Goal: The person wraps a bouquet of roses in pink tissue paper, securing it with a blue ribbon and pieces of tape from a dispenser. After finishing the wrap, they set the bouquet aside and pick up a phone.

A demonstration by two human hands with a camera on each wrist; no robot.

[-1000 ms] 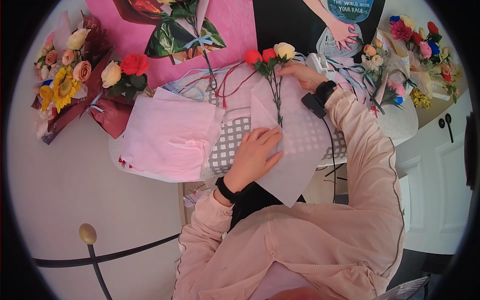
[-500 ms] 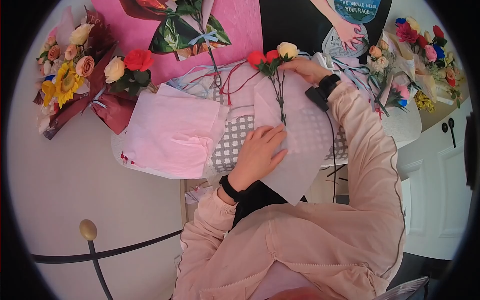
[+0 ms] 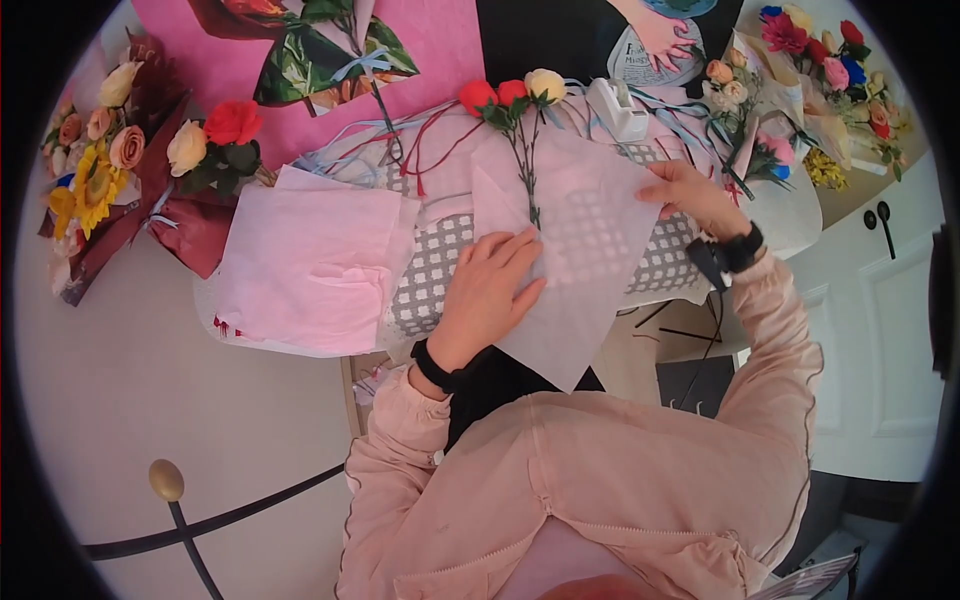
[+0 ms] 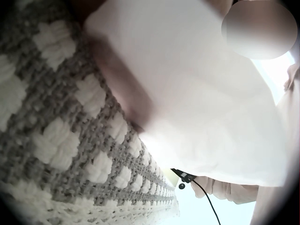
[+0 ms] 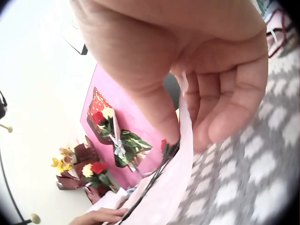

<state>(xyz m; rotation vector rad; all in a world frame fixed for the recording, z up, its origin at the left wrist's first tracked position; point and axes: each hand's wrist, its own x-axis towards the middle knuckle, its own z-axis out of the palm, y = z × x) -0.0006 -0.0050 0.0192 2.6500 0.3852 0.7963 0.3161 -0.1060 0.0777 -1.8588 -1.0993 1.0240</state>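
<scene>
Two red roses and one cream rose (image 3: 545, 86) lie with dark stems (image 3: 529, 175) on a sheet of thin pale pink paper (image 3: 590, 230). The left hand (image 3: 490, 290) rests flat on the paper at the stems' lower ends, fingers extended. At the sheet's right edge, the right hand (image 3: 695, 195) pinches the paper between thumb and fingers; the right wrist view shows this hand (image 5: 187, 70) close up with the paper (image 5: 180, 173) raised between them. Paper (image 4: 197, 93) fills much of the left wrist view, beside the checked cloth (image 4: 56, 145).
Stacked pink paper (image 3: 310, 260) lies left of the hands. Wrapped bouquets stand at the far left (image 3: 110, 190) and right (image 3: 830, 70). Ribbons (image 3: 430, 150) and a white tape dispenser (image 3: 618, 110) lie at the back. A black cable hangs by the right wrist.
The right hand has left the area beside the cream rose, moved right and toward the body, and taken hold of the paper's right edge. The left hand stays at the stem ends. The head view has shifted.
</scene>
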